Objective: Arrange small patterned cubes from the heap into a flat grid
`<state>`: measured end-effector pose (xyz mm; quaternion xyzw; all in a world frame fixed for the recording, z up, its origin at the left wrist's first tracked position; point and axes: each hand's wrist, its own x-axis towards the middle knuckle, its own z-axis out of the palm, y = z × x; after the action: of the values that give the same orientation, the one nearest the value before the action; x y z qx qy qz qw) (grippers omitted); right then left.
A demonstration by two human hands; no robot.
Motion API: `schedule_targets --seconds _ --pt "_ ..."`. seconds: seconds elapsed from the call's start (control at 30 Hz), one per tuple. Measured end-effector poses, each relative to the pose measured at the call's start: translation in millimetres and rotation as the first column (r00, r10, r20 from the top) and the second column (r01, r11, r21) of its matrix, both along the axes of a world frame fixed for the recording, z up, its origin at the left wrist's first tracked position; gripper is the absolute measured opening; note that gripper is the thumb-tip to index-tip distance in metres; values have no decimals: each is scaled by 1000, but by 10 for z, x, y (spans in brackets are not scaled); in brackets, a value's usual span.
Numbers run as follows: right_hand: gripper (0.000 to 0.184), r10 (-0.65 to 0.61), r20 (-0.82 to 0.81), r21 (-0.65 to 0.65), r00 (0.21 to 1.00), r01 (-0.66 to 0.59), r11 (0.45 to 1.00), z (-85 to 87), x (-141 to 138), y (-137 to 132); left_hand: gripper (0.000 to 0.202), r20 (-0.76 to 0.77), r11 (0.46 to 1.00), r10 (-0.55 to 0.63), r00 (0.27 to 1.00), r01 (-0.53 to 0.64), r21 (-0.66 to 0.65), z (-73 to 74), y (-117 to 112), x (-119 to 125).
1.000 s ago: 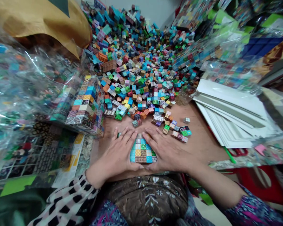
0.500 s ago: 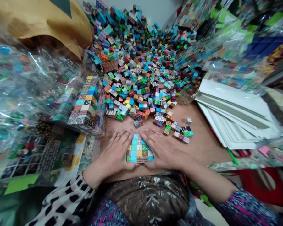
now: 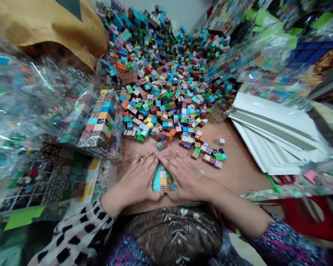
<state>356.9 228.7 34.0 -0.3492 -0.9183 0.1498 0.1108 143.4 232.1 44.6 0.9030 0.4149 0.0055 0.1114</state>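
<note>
A heap of cubes [image 3: 166, 74] fills the far table [image 3: 238, 168], white sheets [image 3: 274, 136] at its right. At the near edge the left hand [image 3: 138, 181] and right hand [image 3: 187, 179] lie flat, fingertips touching, pressed against a cube block [image 3: 162, 180] between them.

Left hand [image 3: 137, 181] and right hand [image 3: 184, 177] lie flat over a slab of cubes [image 3: 162, 178], covering its sides and far edge; only a narrow middle strip shows. Both sleeves run off the bottom edge. Clear bags [image 3: 24, 107] at left are blurred, their contents unreadable. Prints on the far cube pile [image 3: 161, 33] are too small to tell. Red handles [image 3: 283, 179] lie mostly hidden under a paper stack [image 3: 277, 136]. A tan cloth [image 3: 44, 22] is cut off at the top.
</note>
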Motion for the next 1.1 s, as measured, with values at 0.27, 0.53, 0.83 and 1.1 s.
schedule_targets --seconds 0.27,0.53,0.83,1.1 --pt "97 29 12 -13 1000 -29 1000 38 39 -10 96 -5 1000 3 1000 -3 19 -48 -31 -36" --pt "102 -130 67 -35 989 133 991 175 503 -191 115 -18 999 -23 1000 23 -25 9 -43 64" --pt "87 -231 -48 25 972 233 972 67 709 -412 112 30 996 -89 996 89 -16 -38 8 419" --pt "65 -211 -180 -77 961 200 977 -104 627 -466 95 82 997 -78 994 80 -23 -55 30 495"
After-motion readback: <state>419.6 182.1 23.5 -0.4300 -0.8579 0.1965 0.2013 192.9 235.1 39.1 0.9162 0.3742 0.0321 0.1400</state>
